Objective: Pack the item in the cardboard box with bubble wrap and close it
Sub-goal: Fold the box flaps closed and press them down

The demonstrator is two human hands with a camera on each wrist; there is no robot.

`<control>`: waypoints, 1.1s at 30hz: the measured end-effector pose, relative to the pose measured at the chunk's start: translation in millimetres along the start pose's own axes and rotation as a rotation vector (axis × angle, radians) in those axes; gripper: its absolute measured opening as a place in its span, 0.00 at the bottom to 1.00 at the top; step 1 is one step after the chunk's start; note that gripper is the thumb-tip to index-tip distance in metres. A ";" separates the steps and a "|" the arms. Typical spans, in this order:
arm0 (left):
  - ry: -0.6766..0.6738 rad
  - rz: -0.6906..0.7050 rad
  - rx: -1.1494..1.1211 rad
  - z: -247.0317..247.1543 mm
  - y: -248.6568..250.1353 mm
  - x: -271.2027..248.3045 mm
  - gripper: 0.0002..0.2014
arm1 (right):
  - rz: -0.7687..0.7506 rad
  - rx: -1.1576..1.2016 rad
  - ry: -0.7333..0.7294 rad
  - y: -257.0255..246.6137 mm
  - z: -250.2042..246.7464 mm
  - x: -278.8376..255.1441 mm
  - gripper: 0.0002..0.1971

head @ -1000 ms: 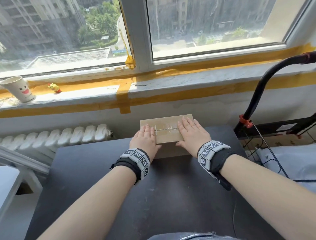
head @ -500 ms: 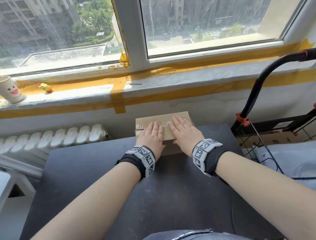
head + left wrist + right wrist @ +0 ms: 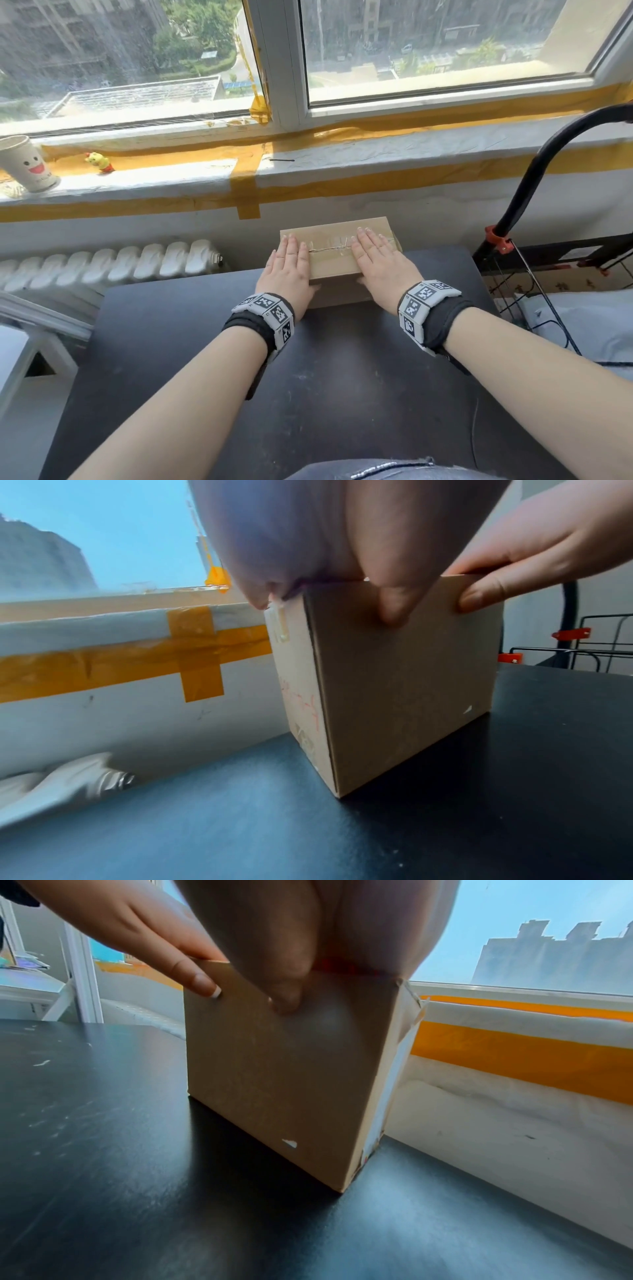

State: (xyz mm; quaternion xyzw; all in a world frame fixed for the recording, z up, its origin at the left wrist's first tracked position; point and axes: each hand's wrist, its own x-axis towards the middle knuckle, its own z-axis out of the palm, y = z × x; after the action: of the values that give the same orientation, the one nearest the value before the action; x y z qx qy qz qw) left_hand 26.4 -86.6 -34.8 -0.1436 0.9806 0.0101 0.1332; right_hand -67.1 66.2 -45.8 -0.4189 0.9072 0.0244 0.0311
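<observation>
The brown cardboard box (image 3: 334,262) stands shut at the far edge of the black table (image 3: 342,394), with clear tape along its top seam. My left hand (image 3: 289,262) lies flat on the left end of the lid and my right hand (image 3: 376,257) on the right end, fingers straight. Seen from the left wrist, the left thumb (image 3: 394,607) hangs over the front face of the box (image 3: 404,685). The right wrist view likewise has the right thumb (image 3: 287,999) on the front of the box (image 3: 284,1074). What is inside the box is hidden.
Just behind the box runs a windowsill (image 3: 342,168) with yellow tape, holding a paper cup (image 3: 25,164) and a small yellow toy (image 3: 99,161). A white radiator (image 3: 109,260) sits lower left. A black curved stand with a red clamp (image 3: 496,236) rises at the right.
Half a second ago both hands lay close together at the lid's middle. They have slid apart along the taped seam toward the two ends. The box has stayed put.
</observation>
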 end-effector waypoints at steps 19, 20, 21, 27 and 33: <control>-0.002 0.011 0.063 -6.0 -12.4 7.2 0.40 | 0.168 0.031 -0.040 2.0 9.0 -1.0 0.47; -0.003 0.012 0.060 -6.3 -12.4 7.3 0.41 | 0.156 0.026 -0.056 2.8 11.1 -0.6 0.47; -0.003 0.014 0.055 -6.7 -12.3 7.6 0.41 | 0.148 0.004 -0.053 2.6 10.9 -0.5 0.47; -0.002 0.000 0.050 -6.5 -10.8 4.8 0.39 | 0.165 -0.014 -0.025 0.4 3.8 -4.6 0.46; -0.019 -0.005 0.099 -12.4 -8.2 7.0 0.40 | 0.166 0.043 -0.068 2.2 -9.4 -6.7 0.44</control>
State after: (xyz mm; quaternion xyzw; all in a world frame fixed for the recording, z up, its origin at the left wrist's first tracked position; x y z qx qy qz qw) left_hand 19.1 -97.2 -24.6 -0.1392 0.9782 -0.0372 0.1496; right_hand -64.8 72.1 -35.9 -0.3402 0.9376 0.0216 0.0687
